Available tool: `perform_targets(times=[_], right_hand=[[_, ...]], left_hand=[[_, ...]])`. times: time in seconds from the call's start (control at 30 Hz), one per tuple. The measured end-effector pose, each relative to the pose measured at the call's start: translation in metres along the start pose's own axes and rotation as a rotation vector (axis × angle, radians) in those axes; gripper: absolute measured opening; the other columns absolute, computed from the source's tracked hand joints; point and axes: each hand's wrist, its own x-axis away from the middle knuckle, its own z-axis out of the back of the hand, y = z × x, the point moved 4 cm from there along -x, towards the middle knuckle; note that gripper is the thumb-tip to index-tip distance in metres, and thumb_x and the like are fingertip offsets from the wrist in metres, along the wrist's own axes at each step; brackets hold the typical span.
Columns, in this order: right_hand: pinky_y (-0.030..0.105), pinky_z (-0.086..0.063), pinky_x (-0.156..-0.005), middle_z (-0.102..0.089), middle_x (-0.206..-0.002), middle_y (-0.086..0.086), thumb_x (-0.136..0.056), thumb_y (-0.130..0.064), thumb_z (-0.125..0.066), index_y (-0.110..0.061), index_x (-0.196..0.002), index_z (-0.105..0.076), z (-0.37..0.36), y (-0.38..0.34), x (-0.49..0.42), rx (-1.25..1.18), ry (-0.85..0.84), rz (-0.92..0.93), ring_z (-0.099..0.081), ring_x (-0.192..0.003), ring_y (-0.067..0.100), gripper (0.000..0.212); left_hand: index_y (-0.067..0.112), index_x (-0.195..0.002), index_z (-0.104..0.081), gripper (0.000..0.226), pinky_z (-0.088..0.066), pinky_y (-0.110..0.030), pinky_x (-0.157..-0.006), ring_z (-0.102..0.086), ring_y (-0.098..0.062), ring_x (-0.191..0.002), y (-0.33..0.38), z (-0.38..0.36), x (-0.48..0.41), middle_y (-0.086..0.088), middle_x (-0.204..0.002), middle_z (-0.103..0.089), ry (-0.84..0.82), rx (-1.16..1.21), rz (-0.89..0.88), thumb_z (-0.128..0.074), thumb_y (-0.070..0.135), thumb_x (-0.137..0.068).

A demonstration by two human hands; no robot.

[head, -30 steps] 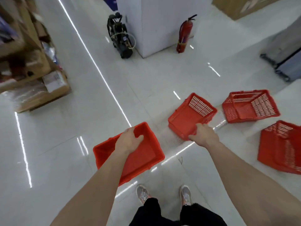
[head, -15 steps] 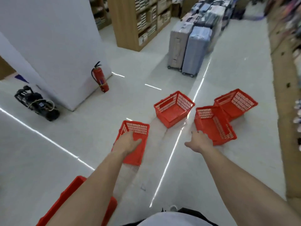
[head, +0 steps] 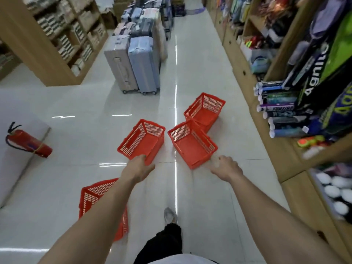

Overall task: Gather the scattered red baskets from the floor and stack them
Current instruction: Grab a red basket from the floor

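Baskets (head: 142,142) just beyond both empty grips (head: 138,169)

Four red mesh-sided baskets on the white floor, all upright and empty. Left basket (head: 142,142) and middle basket (head: 192,143) sit side by side; far basket (head: 204,109) touches the middle one's back corner. Near basket (head: 95,199) lies apart, partly hidden behind the forearm.
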Motion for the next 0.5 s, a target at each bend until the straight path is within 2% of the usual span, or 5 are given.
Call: perform_targets(times=[0.07, 0.17, 0.3, 0.5], right_hand=[[0.042, -0.046, -0.100, -0.050, -0.137, 0.015, -0.080, -0.039, -0.062, -0.015, -0.137, -0.049, 0.007, 0.014, -0.027, -0.021, -0.003, -0.034, -0.051, -0.124, 0.038, 0.063], [0.043, -0.044, -0.100, -0.046, -0.139, 0.017, -0.086, -0.044, -0.061, -0.013, -0.140, -0.045, 0.019, 0.029, -0.078, -0.024, 0.012, -0.082, -0.048, -0.127, 0.039, 0.065], [0.042, -0.045, -0.099, -0.043, -0.141, 0.015, -0.084, -0.047, -0.065, -0.014, -0.143, -0.042, 0.042, 0.033, -0.154, -0.024, -0.015, -0.129, -0.048, -0.127, 0.037, 0.071], [0.042, -0.045, -0.100, -0.043, -0.143, 0.014, -0.085, -0.045, -0.065, -0.014, -0.145, -0.040, 0.070, 0.030, -0.268, -0.058, -0.089, -0.226, -0.049, -0.127, 0.036, 0.073]], left_hand=[[0.017, -0.129, -0.056, 0.059, -0.051, -0.043, -0.093, -0.061, -0.024, -0.104, 0.019, -0.006, -0.036, -0.005, -0.124, -0.062, -0.017, -0.032, -0.021, -0.058, 0.054, -0.083], [0.013, -0.124, -0.058, 0.053, -0.051, -0.041, -0.089, -0.061, -0.026, -0.102, 0.048, -0.014, -0.093, -0.010, -0.120, -0.063, -0.028, -0.063, -0.068, -0.059, 0.050, -0.085], [0.011, -0.140, -0.049, 0.064, -0.046, -0.042, -0.101, -0.055, -0.028, -0.122, 0.080, -0.030, -0.187, -0.010, -0.139, -0.055, -0.101, -0.075, -0.064, -0.057, 0.050, -0.089], [0.010, -0.143, -0.046, 0.071, -0.044, -0.041, -0.103, -0.054, -0.029, -0.126, 0.122, -0.037, -0.315, -0.011, -0.143, -0.052, -0.190, -0.044, -0.009, -0.057, 0.051, -0.087]])
